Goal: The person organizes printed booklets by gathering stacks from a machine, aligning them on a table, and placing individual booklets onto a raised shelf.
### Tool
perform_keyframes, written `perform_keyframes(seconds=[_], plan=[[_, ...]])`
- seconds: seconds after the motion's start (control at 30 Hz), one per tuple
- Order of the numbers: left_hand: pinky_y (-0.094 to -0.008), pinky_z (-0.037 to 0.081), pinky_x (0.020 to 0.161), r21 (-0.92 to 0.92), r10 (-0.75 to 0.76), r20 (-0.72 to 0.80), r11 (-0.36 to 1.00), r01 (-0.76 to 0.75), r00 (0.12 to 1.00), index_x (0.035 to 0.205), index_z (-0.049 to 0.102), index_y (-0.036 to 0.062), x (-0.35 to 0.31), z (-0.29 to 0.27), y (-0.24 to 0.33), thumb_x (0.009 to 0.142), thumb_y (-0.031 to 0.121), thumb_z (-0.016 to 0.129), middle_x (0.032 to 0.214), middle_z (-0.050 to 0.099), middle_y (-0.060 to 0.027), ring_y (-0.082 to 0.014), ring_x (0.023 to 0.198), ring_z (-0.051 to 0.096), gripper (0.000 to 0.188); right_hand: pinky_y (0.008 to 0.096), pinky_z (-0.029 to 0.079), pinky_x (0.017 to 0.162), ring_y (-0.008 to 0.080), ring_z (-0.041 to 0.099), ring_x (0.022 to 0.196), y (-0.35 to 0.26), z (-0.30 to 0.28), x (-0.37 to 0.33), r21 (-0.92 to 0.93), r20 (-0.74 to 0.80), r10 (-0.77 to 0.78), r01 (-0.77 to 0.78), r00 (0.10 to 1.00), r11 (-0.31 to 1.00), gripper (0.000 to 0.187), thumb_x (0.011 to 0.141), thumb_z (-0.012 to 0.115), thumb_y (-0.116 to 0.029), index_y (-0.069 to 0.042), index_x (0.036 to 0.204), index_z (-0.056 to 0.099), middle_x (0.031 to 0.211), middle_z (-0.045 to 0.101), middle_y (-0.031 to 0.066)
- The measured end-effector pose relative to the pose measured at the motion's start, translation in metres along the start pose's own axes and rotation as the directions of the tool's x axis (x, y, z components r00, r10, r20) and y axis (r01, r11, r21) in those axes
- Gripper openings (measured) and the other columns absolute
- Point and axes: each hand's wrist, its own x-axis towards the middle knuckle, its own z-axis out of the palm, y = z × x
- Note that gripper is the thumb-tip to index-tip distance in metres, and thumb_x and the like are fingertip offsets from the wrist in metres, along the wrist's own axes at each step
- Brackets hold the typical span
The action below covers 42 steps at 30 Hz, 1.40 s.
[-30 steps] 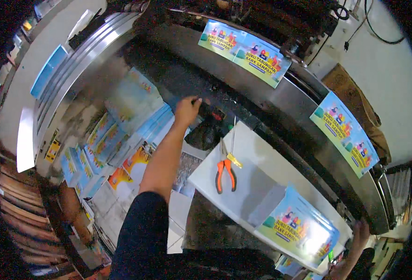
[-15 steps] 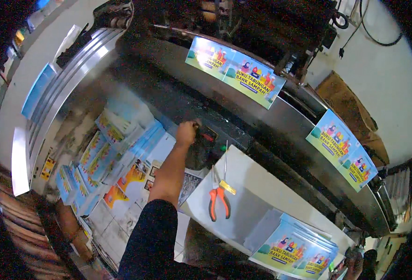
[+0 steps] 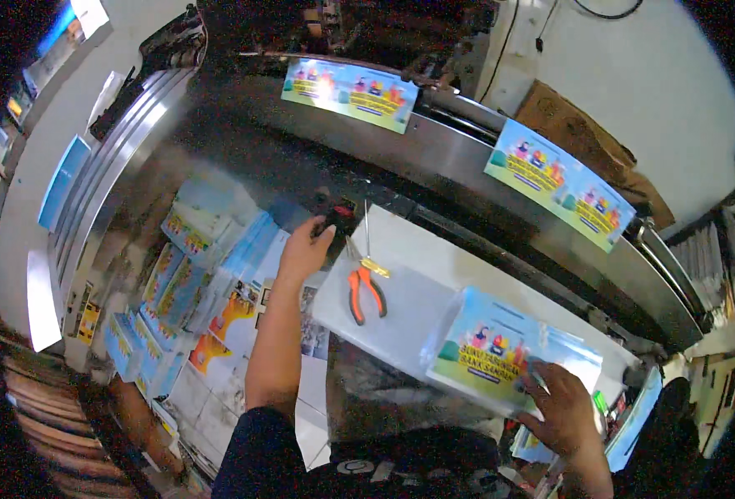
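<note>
My left hand [image 3: 302, 249] is beside a dark machine part with a red patch [image 3: 345, 209], its thumb apart from its fingers. A dark shape shows at the fingertips, and I cannot make out whether they touch it. My right hand [image 3: 563, 407] lies with fingers spread over the near right corner of a stack of printed blue, yellow and green sheets [image 3: 484, 333]. That stack rests on a white board [image 3: 405, 241]. Pliers with orange and black handles [image 3: 366, 295] lie left of the sheets, with a yellow-handled screwdriver [image 3: 376, 267] against them.
Beyond the board runs a long metal machine bar [image 3: 459, 150] carrying printed sheets [image 3: 351, 93] and more sheets [image 3: 559, 179]. Bundles of similar sheets [image 3: 176, 274] stand at lower left. Metal rails [image 3: 126, 141] curve along the left. Brown cardboard [image 3: 579, 133] leans at the wall.
The view has shifted, and things sit higher and farther left. My left hand has drawn back toward me from the dark knob. My right hand has come from the right edge onto the stack.
</note>
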Motion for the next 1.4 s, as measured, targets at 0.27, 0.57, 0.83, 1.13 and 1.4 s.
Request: perform_keyframes(seconds=[0.27,0.57,0.83,1.13,1.4], plan=[[-0.0473,0.046,0.088,0.208,-0.131,-0.11,0.966,0.152,0.985,0.118,0.058,0.003,-0.051,0.024,0.006,0.093,0.044,0.045,0.107,0.064,-0.0244,-0.0422,0.102,0.059,0.05,0.0455,0.039,0.104,0.0398,0.043,0.124,-0.003,0.011,-0.006,-0.084,-0.05,-0.014,0.01,0.999,0.996,0.069,0.072,0.076,-0.037,-0.001,0.126,0.052,0.137,0.043,0.0222],[-0.0508,0.047,0.086,0.35,-0.157,-0.143,0.916,0.199,0.977,0.116,0.06,0.0041,-0.061,0.024,0.024,0.093,0.046,0.042,0.103,0.064,-0.0266,-0.0431,0.097,0.061,0.051,0.0433,0.042,0.1,0.0372,0.05,0.119,0.006,0.0,0.001,0.062,0.081,0.004,-0.009,0.997,0.998,0.071,0.066,0.08,-0.028,-0.006,0.128,0.051,0.133,0.05,0.0189],[-0.0503,0.048,0.085,0.334,-0.157,-0.114,0.924,0.187,0.981,0.118,0.059,0.0044,-0.059,0.022,0.024,0.091,0.047,0.047,0.099,0.065,-0.0264,-0.0426,0.096,0.063,0.051,0.0467,0.046,0.094,0.0382,0.058,0.108,0.007,-0.067,0.012,0.059,0.3,0.398,-0.434,0.867,0.899,0.036,0.082,0.065,-0.021,-0.008,0.116,0.062,0.115,0.062,0.019],[-0.0491,0.049,0.084,0.313,-0.083,-0.185,0.94,0.139,0.979,0.114,0.061,0.0035,-0.057,0.026,0.022,0.09,0.046,0.05,0.099,0.066,-0.0251,-0.0412,0.095,0.063,0.05,0.0374,0.045,0.095,0.034,0.056,0.116,0.145,-0.147,0.129,0.012,-0.807,0.061,-0.087,0.587,0.996,0.036,0.092,0.05,-0.011,-0.006,0.128,0.056,0.13,0.055,0.019],[-0.0484,0.049,0.083,0.355,-0.072,-0.191,0.925,0.137,0.979,0.111,0.063,0.0026,-0.052,0.028,0.027,0.089,0.046,0.051,0.099,0.066,-0.0246,-0.0398,0.094,0.064,0.049,0.0456,0.053,0.08,0.0339,0.065,0.093,0.146,-0.014,0.174,-0.419,-0.493,-0.092,-0.143,0.865,0.897,0.03,0.086,0.051,-0.006,-0.007,0.115,0.061,0.11,0.063,0.0161]])
